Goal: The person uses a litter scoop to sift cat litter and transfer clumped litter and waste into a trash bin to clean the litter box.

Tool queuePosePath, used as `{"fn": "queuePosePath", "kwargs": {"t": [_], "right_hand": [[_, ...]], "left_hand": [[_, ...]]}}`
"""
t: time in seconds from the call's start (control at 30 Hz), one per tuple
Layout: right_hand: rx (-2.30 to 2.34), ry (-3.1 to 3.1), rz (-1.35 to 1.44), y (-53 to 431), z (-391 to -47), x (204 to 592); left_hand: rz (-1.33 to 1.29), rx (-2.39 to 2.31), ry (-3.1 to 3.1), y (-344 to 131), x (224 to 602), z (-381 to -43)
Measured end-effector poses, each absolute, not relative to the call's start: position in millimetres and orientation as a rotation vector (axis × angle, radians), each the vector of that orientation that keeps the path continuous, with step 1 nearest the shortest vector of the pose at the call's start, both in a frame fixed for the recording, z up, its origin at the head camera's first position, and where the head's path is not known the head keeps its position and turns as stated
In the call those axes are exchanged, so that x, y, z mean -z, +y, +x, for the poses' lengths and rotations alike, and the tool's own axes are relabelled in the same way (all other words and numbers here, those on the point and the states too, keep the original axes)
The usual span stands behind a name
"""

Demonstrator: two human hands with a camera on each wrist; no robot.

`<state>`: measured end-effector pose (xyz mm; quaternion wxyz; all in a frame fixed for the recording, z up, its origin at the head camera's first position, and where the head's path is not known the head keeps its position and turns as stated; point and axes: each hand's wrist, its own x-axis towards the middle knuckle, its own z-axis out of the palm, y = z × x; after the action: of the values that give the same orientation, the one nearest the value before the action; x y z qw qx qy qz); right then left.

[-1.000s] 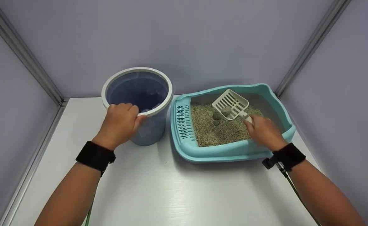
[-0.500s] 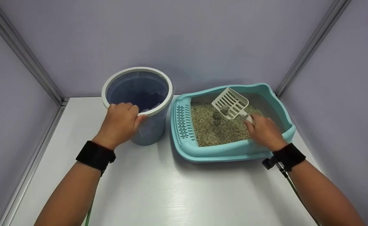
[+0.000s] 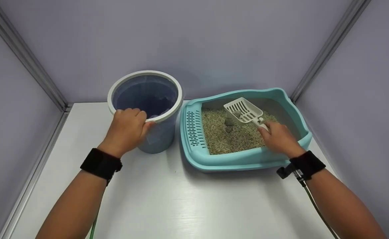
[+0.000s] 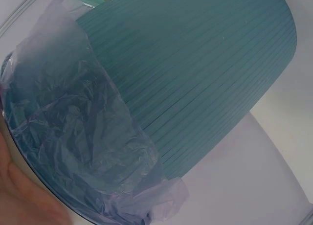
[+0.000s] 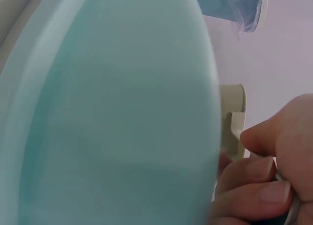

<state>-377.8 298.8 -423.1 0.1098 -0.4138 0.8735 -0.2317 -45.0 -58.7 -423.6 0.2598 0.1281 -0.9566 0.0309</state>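
Note:
My left hand grips the near white rim of a blue trash can, fingers over the edge. A clear plastic liner folds down over the can's outside in the left wrist view. My right hand holds the handle of a cream slotted litter scoop above a turquoise litter box. A grey clump shows in the scoop. Other dark clumps lie on the tan litter just beside it. In the right wrist view, the box wall hides most of the scoop.
Both containers stand side by side on a white table, the can at left, the box at right. A grey panel rises close behind them. Side panels with metal corner rails flank the table.
The scoop's head has tilted, its far edge dropping a little, with the clump still in it. My left hand and the trash can have stayed in place.

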Motion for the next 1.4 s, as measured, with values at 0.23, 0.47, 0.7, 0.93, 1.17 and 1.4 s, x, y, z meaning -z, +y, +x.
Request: {"fn": "queuePosePath", "kwargs": {"t": [0.23, 0.47, 0.7, 0.93, 1.17, 1.4], "right_hand": [[0.666, 2.530, -1.193, 298, -380, 422], [0.675, 2.518, -1.167, 298, -380, 408], [0.709, 2.562, -1.287, 283, -367, 368], [0.769, 2.511, -1.371, 224, -329, 319], [0.685, 2.515, -1.524, 149, -287, 305], [0.494, 2.723, -2.137, 113, -268, 333]], "left_hand": [[0.344, -0.072, -2.593, -59, 424, -44], [0.341, -0.062, -2.598, -58, 424, -45], [0.335, -0.072, -2.592, -58, 424, -46], [0.340, -0.068, -2.580, -58, 425, -46], [0.345, -0.046, -2.584, -58, 424, -49], [0.354, -0.022, -2.603, -56, 423, -50]]}}
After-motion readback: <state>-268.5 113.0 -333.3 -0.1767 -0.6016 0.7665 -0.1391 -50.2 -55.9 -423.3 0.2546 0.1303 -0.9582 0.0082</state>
